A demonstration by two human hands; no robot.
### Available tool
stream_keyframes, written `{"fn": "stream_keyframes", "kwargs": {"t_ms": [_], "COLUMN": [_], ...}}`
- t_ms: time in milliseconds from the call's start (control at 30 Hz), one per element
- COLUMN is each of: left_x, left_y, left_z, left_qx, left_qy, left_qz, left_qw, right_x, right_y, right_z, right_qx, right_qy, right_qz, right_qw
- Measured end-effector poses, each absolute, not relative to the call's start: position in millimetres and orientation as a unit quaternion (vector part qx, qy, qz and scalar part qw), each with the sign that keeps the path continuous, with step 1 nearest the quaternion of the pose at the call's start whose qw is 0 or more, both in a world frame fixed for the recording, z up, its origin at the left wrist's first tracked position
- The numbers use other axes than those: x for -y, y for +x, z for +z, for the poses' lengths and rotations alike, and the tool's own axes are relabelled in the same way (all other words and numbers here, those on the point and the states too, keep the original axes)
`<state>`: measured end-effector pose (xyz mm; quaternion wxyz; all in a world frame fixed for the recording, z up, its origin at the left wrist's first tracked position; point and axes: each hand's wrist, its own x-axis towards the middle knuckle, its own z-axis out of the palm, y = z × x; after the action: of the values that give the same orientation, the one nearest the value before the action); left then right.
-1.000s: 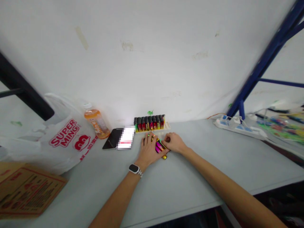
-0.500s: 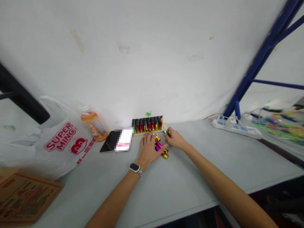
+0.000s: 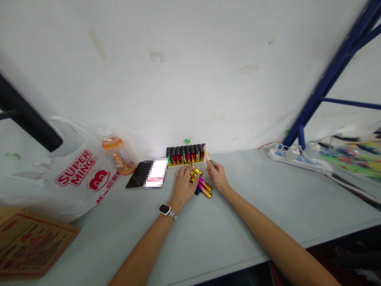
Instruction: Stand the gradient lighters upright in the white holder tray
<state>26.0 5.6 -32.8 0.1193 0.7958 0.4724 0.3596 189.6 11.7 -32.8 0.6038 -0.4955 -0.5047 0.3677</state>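
Several shiny lighters with black tops stand in rows in a tray (image 3: 178, 165) against the wall. Just in front of it, a loose pile of gold, pink and blue lighters (image 3: 206, 190) lies on the grey table. My left hand (image 3: 185, 186), with a watch on its wrist, is closed round the gold lighters at the pile's left side. To the right of the pile, my right hand (image 3: 218, 174) pinches a green lighter (image 3: 211, 162) at the tray's right end, where pale empty slots show.
A black phone (image 3: 139, 174) and a partly blurred white item lie left of the tray. Farther left are an orange drink bottle (image 3: 119, 155), a white plastic bag (image 3: 74, 174) and a cardboard box (image 3: 32, 242). A power strip (image 3: 297, 159) lies at the right.
My right hand has turned slightly, raising the green lighter by the tray's right end. My left thumb has drawn back toward its fingers, uncovering more of the pink and gold lighters.
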Motion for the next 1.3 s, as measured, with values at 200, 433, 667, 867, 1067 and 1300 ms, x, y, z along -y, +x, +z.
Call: {"fn": "stream_keyframes", "kwargs": {"t_ms": [200,433,667,867,1067,1300], "left_x": [-6,-7,-7,-7,-8,-8], "left_y": [25,25,25,25,25,24], "left_z": [-36,-38,-38,-38,-39,-39], "left_qx": [-0.47,-0.467,-0.463,-0.47,-0.465,-0.464], "left_qy": [0.802,0.806,0.807,0.806,0.81,0.817], "left_qz": [0.351,0.348,0.352,0.344,0.345,0.33], "left_qw": [0.112,0.105,0.103,0.104,0.093,0.093], "right_x": [-6,-3,8,11,14,13], "right_y": [190,187,171,169,170,172], "right_z": [-37,-34,-30,-28,-24,-26], "right_qx": [0.506,0.518,0.539,0.529,0.53,0.531], "right_qy": [-0.522,-0.541,-0.518,-0.516,-0.502,-0.49], "right_qz": [0.308,0.279,0.277,0.287,0.298,0.307], "right_qw": [0.613,0.601,0.604,0.609,0.615,0.62]}}
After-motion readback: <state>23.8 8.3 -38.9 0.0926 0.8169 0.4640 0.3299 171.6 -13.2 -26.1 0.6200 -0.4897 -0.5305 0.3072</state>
